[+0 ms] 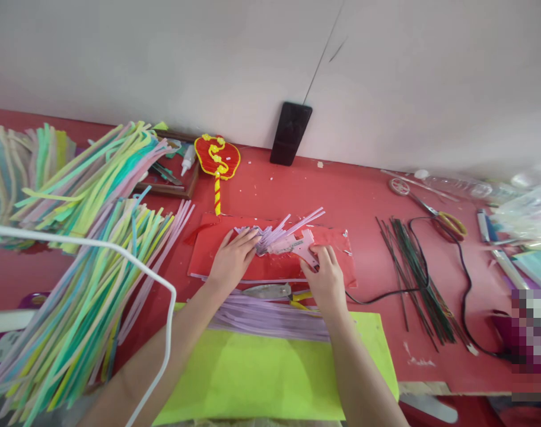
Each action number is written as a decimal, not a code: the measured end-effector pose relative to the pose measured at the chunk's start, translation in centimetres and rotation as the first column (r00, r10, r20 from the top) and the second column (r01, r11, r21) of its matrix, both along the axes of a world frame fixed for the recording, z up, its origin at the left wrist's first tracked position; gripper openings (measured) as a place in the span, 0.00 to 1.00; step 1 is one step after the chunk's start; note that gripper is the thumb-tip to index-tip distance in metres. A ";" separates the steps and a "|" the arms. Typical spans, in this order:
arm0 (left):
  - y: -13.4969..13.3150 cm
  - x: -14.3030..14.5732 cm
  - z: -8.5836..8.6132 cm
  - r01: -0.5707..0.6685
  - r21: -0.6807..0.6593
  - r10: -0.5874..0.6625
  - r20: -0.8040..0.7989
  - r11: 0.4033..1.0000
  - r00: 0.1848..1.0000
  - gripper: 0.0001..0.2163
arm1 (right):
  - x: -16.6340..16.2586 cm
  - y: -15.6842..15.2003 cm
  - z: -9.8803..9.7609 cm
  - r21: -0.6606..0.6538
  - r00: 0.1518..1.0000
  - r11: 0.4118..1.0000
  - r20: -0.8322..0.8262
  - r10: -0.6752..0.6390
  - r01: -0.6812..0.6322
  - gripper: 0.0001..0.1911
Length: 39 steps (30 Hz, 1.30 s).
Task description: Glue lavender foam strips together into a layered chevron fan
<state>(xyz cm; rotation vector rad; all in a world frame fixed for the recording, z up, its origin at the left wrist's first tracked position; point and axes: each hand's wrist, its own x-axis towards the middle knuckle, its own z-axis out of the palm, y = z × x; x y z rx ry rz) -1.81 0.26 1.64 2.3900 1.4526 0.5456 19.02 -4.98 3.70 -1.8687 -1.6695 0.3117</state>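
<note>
Over a red board, my right hand is closed on a pink hot glue gun, whose nozzle points left. A black cord trails from the gun to the right. My left hand grips a cluster of short lilac pipe cleaners near the nozzle. Some loose ends stick out up and to the right, and the fingertips partly cover the rest. Just below the board lie scissors with yellow handles, on a bundle of long lilac pipe cleaners spread over a yellow-green sheet.
Coloured pipe cleaners heap up on the left, behind a white bent rod. A red and yellow fan ornament lies beside a brown tray. A black phone leans on the wall. Dark green stems and scissors lie right.
</note>
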 end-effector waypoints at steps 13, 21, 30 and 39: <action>0.0 0.0 -0.2 0.001 0.012 -0.001 0.003 1.000 1.000 0.15 | -0.3 0.1 -0.1 -0.036 0.991 0.996 0.112 -0.078 0.083 0.14; 0.0 0.0 -0.1 -0.001 0.004 0.001 0.013 1.000 1.000 0.15 | 0.1 0.2 -0.5 -0.011 0.999 1.000 0.031 -0.026 0.026 0.07; 0.0 0.0 0.1 0.004 -0.007 -0.004 0.019 1.000 1.000 0.16 | -0.2 0.0 -0.1 -0.001 1.000 1.000 0.014 -0.014 0.014 0.07; -0.1 0.0 0.2 0.001 -0.020 -0.001 0.013 1.000 1.000 0.16 | -0.1 0.1 -0.2 0.001 1.000 1.000 0.012 0.003 -0.003 0.07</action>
